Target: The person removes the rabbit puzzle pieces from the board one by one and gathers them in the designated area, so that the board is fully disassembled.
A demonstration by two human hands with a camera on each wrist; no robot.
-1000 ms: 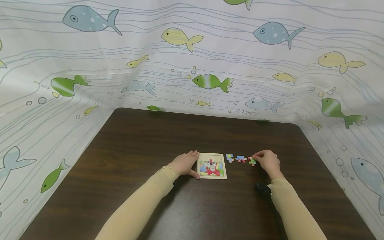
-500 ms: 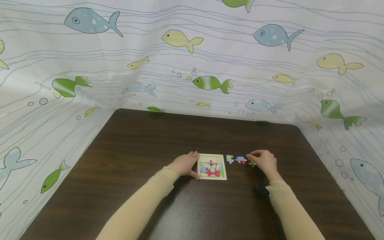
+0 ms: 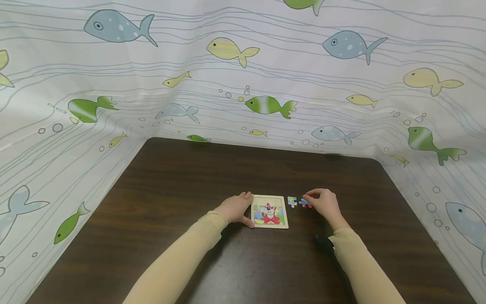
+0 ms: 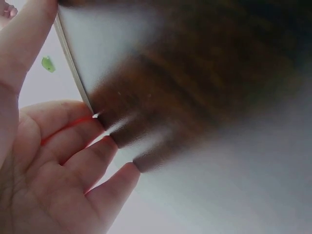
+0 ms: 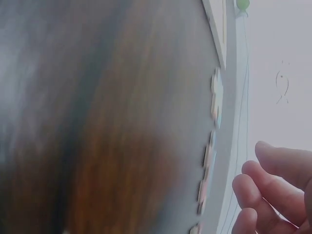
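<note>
Now the right hand (image 3: pixel 323 203), grip loose and empty, has moved left to the middle puzzle piece (image 3: pixel 305 203); the spread left hand (image 3: pixel 236 207) touches the puzzle frame (image 3: pixel 285 215).

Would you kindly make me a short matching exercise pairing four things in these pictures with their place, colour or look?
1. left hand
2. right hand
3. puzzle frame
4. table

A. dark brown
B. over the loose puzzle pieces
C. pale-rimmed, with a cartoon picture inside
D. at the frame's left edge

Pairs: 1-D, 2-B, 3-C, 4-A
</note>
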